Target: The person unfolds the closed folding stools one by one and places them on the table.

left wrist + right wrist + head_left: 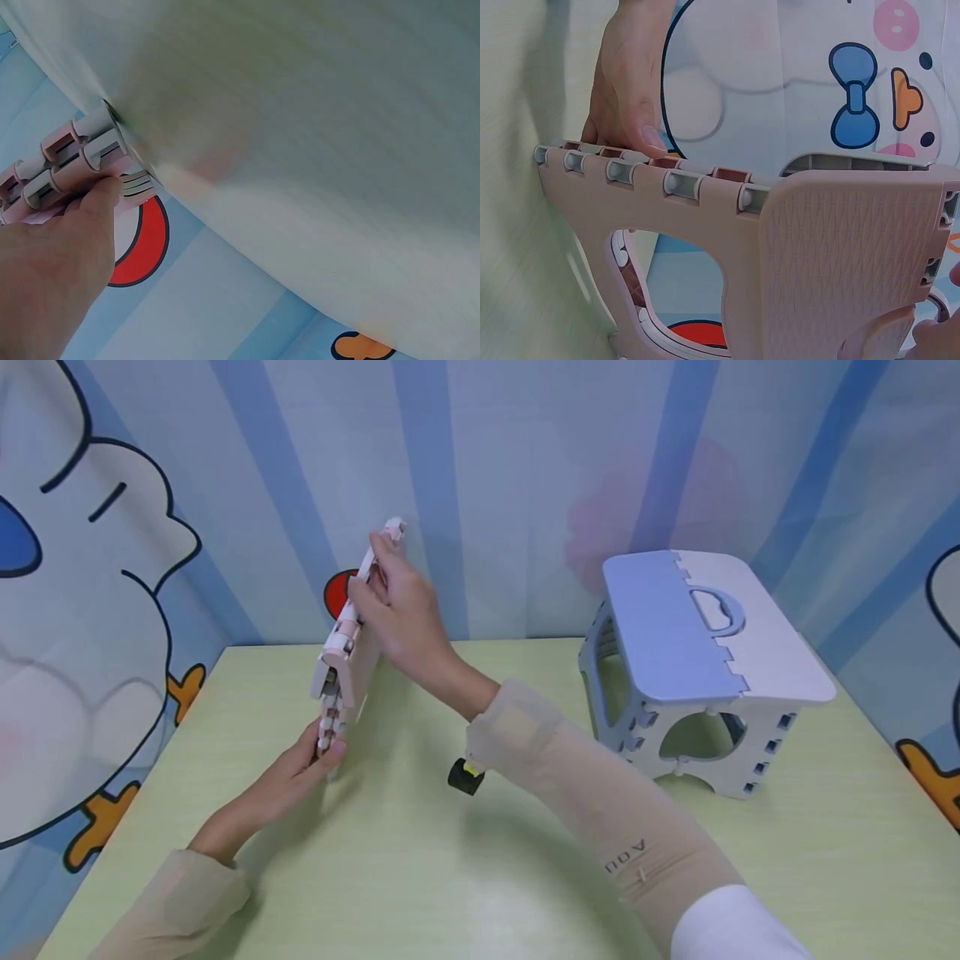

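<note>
A pink and white folding stool (362,664) is held tilted above the table, folded nearly flat, its hinged edge toward the head camera. My left hand (288,781) grips its lower end, the thumb on the row of hinge knuckles (82,157). Higher up, my right hand (408,618) holds the far part of the stool between thumb and fingers. In the right wrist view, the stool's textured pink panel (847,247) and a leg with a large cutout show, and a few right fingers (934,337) appear at the edge.
An unfolded blue and white stool (667,627) stands upright at the right on the pale green table (420,860). A striped cartoon backdrop (517,502) rises behind the table's back edge. Under my right wrist sits a small black device (467,777).
</note>
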Available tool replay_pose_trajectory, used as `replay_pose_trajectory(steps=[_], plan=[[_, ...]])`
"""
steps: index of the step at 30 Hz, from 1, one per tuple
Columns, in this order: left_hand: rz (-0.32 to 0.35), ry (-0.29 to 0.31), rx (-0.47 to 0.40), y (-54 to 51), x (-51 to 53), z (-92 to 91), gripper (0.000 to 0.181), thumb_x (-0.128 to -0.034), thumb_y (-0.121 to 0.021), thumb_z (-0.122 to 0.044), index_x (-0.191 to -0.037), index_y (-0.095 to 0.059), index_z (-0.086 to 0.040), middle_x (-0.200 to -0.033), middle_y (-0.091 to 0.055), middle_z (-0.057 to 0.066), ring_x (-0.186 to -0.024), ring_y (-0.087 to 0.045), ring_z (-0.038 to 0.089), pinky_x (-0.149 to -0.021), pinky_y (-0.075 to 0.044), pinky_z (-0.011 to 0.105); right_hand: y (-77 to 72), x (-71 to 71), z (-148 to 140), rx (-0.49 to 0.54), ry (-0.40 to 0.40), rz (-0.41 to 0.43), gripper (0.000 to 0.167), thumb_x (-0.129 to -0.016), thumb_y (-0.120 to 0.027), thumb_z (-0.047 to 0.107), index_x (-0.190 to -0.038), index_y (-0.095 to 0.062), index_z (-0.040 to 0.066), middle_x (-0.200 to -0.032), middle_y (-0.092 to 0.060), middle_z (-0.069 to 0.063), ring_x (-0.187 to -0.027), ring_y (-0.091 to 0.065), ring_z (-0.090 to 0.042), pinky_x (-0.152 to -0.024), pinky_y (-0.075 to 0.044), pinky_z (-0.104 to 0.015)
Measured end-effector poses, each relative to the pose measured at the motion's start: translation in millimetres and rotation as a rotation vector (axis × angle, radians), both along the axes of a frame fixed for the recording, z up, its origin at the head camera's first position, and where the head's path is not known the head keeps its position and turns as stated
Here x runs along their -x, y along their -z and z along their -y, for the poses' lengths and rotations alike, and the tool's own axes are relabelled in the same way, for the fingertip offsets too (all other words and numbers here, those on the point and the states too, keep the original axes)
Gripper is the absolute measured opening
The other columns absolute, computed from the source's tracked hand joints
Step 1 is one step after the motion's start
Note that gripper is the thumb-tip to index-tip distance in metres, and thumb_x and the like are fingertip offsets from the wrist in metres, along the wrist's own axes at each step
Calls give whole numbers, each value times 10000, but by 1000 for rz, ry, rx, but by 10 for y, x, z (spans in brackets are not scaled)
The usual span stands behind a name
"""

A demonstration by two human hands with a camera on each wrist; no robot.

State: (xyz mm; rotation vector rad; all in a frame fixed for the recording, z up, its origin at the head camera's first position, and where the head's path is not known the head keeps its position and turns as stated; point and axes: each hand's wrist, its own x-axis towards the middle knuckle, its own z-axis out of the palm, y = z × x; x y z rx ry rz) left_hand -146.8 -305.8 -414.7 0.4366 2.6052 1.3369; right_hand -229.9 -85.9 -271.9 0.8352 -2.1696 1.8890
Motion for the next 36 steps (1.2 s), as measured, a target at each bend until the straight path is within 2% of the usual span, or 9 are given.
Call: replay_pose_trajectory(steps=[3,5,11,14,17,18,24,31,36], plan=[[20,0,-13,4,4,8,673,-1097,-382,-321,-1598,-23,-51,-1607,-170,253,-1399,-290,382,-1095,-288,602,-8,-4,15,-31,-4,-9,597,-1043,-503,178,-1573,-255,59,-1362,-513,-64,-540,-249,-123,-565,-277,-254],[29,-2,-16,2,9,20,676,-1094,-390,-325,-1598,-28,-56,-1605,-179,242,-1374,-321,362,-1087,-328,548,-22,-4,31,-55,-7,-17,604,-1047,-503,193,-1575,-242,59,-1597,-307,-11,-545,-254,-116,-572,-288,-253],[44,1,-46,28,20,43,714,-1084,-425,-314,-1600,4,-71,-1630,-109,217,-1401,-271,377,-1101,-303,572,-82,-4,80,-155,-23,-34,625,-1059,-491,235,-1585,-201,61,-1649,-120,39,-571,-327,-140,-573,-340,-256],[41,3,-61,35,25,44,735,-1079,-439,-309,-1603,29,-94,-1640,-68,204,-1432,-213,398,-1105,-253,635,-110,10,94,-215,-18,-46,624,-1066,-468,271,-1589,-190,71,-1652,-83,23,-956,-575,-33,-800,-413,-155],[38,2,-69,42,30,53,747,-1074,-452,-302,-1605,37,-108,-1645,-55,191,-1442,-192,398,-1107,-250,635,-138,31,114,-272,-9,-60,623,-1070,-449,286,-1588,-186,62,-1653,-92,1,-1454,-192,-13,-1075,-217,-88],[36,1,-69,45,31,57,749,-1073,-456,-300,-1606,35,-110,-1645,-59,190,-1439,-201,400,-1103,-262,628,-146,37,122,-291,-6,-67,621,-1071,-445,283,-1587,-185,56,-1654,-98,-9,-1470,-31,-13,-1108,-118,-94],[16,3,-74,58,31,77,732,-1074,-459,-272,-1610,17,-127,-1645,-88,166,-1397,-285,384,-1060,-347,548,-173,55,165,-367,-17,-111,612,-1075,-416,266,-1586,-166,41,-1656,-99,-27,-1477,-18,-26,-1116,-48,-102],[46,6,-118,34,27,63,742,-1077,-452,-270,-1609,50,-143,-1653,-23,169,-1467,-134,410,-1117,-220,644,-203,63,200,-419,-30,-117,619,-1083,-399,313,-1593,-144,71,-1658,-87,-3,-1471,3,-2,-1117,-45,-103],[52,2,-133,15,41,64,748,-1078,-455,-255,-1608,64,-158,-1656,2,164,-1479,-78,420,-1123,-175,666,-226,76,244,-459,-45,-113,639,-1075,-411,344,-1599,-135,104,-1655,-56,38,-1461,16,28,-986,-326,-112]])
